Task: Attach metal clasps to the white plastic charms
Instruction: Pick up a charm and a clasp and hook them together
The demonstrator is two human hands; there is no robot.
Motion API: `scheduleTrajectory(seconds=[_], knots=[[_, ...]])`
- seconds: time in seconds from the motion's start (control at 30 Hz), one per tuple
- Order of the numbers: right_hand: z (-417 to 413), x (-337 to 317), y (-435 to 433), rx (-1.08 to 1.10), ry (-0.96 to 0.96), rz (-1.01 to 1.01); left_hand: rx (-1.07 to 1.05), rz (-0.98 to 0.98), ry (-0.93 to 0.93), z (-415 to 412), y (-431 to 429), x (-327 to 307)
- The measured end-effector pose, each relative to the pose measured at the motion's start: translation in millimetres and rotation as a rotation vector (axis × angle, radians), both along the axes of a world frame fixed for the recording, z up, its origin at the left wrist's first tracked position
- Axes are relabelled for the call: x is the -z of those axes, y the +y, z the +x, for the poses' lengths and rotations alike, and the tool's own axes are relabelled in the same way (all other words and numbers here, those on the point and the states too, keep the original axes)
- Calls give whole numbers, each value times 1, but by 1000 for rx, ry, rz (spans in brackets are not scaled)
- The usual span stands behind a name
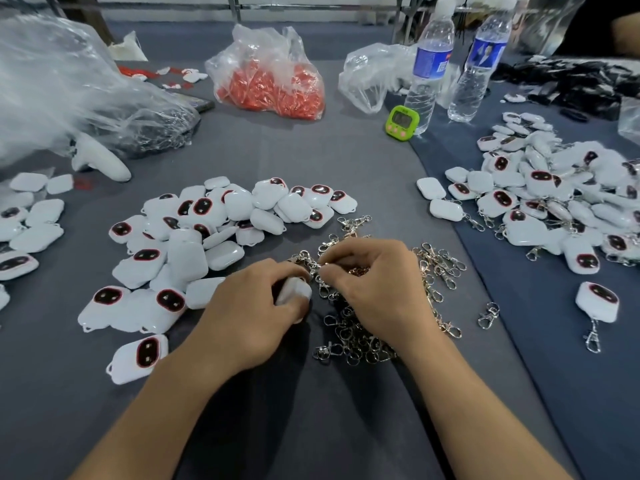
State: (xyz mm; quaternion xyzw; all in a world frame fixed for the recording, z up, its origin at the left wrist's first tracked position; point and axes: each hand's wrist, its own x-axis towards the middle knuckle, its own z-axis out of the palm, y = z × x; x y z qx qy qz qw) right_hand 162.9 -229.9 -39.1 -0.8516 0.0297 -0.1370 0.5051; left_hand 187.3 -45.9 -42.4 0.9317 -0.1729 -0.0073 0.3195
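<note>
Pinching a metal clasp (pixel 309 263) between thumb and forefinger, the right hand (pixel 374 289) sits at 3 o'clock of the left hand (pixel 252 313), whose curled fingers grip one white plastic charm (pixel 294 291) low over the worktop (pixel 311 161). The clasp lies at the charm's 1 o'clock, just beside its top edge; the charm's loop is hidden. Joining them likely needs a short push toward 7 o'clock.

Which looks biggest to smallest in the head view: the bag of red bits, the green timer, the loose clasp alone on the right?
1. bag of red bits
2. green timer
3. loose clasp
The green timer sits farther back yet looks bigger than the loose clasp.
</note>
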Motion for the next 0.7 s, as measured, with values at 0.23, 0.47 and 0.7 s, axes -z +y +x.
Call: scheduleTrajectory(seconds=[0.23, 0.47, 0.7], knots=[[-3, -4, 5, -60, 39, -117, -262, -449, 22, 2, -1, 6], [-8, -1, 27, -138, -19, -41, -200, -641, 1, -3, -8, 3], [4, 2, 8, 103, -48, 137, -107, -226, -148, -10, -8, 4]])
